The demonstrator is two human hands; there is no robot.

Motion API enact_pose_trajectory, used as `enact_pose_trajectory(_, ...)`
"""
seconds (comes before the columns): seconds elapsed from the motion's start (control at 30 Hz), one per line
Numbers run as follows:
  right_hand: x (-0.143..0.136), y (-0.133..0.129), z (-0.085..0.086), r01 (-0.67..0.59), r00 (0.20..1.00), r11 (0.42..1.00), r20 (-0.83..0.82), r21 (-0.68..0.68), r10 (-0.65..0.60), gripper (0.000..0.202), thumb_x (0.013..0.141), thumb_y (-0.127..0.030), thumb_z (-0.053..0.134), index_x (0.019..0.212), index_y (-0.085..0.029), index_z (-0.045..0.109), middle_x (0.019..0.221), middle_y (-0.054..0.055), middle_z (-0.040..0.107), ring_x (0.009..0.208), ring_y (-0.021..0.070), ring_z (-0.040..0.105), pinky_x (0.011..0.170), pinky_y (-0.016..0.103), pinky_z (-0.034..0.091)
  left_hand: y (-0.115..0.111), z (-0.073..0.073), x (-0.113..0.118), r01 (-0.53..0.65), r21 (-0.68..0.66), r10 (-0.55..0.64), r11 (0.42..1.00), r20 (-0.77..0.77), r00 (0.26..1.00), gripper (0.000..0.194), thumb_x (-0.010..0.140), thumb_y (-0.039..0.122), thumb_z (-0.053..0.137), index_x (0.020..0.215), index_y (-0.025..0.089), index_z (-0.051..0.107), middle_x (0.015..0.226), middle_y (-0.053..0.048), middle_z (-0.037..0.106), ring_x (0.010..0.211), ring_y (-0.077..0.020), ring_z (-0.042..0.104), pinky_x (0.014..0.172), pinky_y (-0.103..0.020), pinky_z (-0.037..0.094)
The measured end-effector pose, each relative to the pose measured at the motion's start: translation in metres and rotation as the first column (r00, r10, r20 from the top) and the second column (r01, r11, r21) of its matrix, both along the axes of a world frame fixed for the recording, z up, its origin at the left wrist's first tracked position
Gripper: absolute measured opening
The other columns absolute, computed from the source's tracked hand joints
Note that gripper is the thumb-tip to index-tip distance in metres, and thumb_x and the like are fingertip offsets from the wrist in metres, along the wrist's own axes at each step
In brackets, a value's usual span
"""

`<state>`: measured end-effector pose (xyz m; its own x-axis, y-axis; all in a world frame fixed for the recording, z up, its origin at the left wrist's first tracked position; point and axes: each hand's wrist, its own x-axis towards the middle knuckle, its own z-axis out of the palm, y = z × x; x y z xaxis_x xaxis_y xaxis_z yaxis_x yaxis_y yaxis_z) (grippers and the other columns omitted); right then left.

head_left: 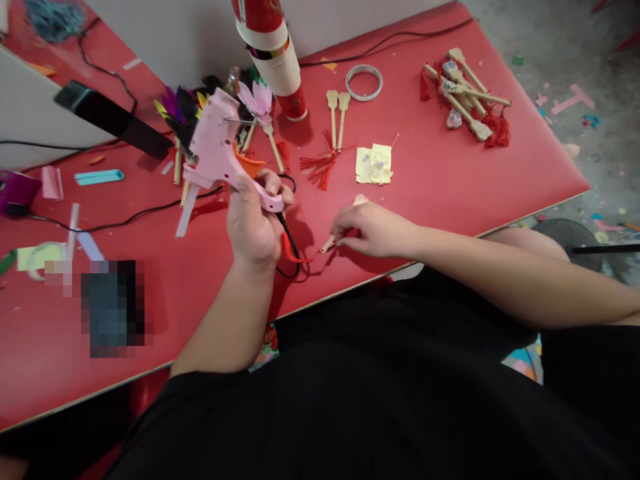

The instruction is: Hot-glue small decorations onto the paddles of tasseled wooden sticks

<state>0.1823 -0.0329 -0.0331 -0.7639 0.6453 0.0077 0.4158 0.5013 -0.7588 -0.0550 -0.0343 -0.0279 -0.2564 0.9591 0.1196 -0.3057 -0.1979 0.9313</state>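
My left hand is wrapped around the handle of a pink glue gun, held up above the table with its orange trigger showing. A clear glue stick juts from the gun's back end. Low over the table, my right hand pinches a small wooden stick with a rounded head and a red tassel; its middle is hidden by my fingers. Beyond that hand lie two similar wooden sticks with red tassels, and a yellow paper bearing small shiny bits.
A pile of tasselled wooden sticks lies at the right. Stacked paper cups stand at the back beside a tape roll. Feathered sticks are behind the glue gun. Black cables cross the red table.
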Motion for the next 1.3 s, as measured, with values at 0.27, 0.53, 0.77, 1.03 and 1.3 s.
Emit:
enact_pose_trajectory(0.27,0.047,0.019,0.024,-0.007,0.955,0.974,0.290,0.227,-0.061,0.015,0.100,-0.010,0.077,0.101,-0.022,0.086,0.133,0.013,0.089,0.106,0.0310,0.082,0.085,0.040,0.057,-0.002,-0.006,-0.004,0.056,-0.078,-0.059,0.995,-0.029,0.998,0.072,0.085,0.090,0.097,0.098,0.030,0.059,0.087,0.002,0.056,0.073,-0.0175,0.059,0.073,-0.038,0.058)
enact_pose_trajectory(0.53,0.081,0.030,0.043,0.134,0.991,0.958,-0.032,0.254,-0.130,0.009,0.104,-0.022,0.076,0.101,-0.025,0.084,0.122,0.008,0.090,0.097,0.0249,0.079,0.080,0.038,0.057,-0.029,-0.045,0.036,0.362,-0.181,-0.346,0.914,0.118,0.931,0.072,0.087,0.086,0.100,0.097,0.027,0.059,0.083,0.003,0.060,0.073,-0.0167,0.063,0.076,-0.037,0.064)
enact_pose_trajectory(0.77,0.086,0.032,0.060,-0.081,0.996,0.980,0.062,0.183,0.071,0.014,0.109,-0.027,0.073,0.099,-0.026,0.082,0.103,0.005,0.084,0.090,0.0225,0.075,0.081,0.036,0.056,-0.034,-0.057,0.041,0.411,-0.159,-0.392,0.898,0.135,0.910,0.067,0.096,0.083,0.095,0.096,0.027,0.058,0.082,0.004,0.058,0.072,-0.0168,0.062,0.077,-0.039,0.061)
enact_pose_trajectory(1.03,0.067,0.028,0.043,0.341,0.850,0.916,-0.347,-0.210,-0.396,0.042,0.104,-0.065,0.096,0.099,-0.028,0.078,0.091,0.003,0.073,0.079,0.0214,0.064,0.072,0.038,0.056,-0.040,-0.057,0.037,0.509,-0.143,-0.486,0.849,0.171,0.857,0.062,0.105,0.084,0.084,0.098,0.027,0.063,0.081,0.000,0.066,0.071,-0.0186,0.063,0.073,-0.038,0.057)
enact_pose_trajectory(1.3,0.061,0.032,0.022,0.205,0.765,0.777,-0.398,-0.595,-0.507,0.060,0.092,-0.073,0.107,0.097,-0.027,0.069,0.082,-0.002,0.067,0.069,0.0152,0.055,0.061,0.031,0.048,-0.037,-0.052,0.036,0.518,-0.146,-0.493,0.843,0.175,0.852,0.065,0.100,0.086,0.088,0.091,0.025,0.068,0.077,-0.001,0.062,0.067,-0.0183,0.057,0.073,-0.039,0.057)
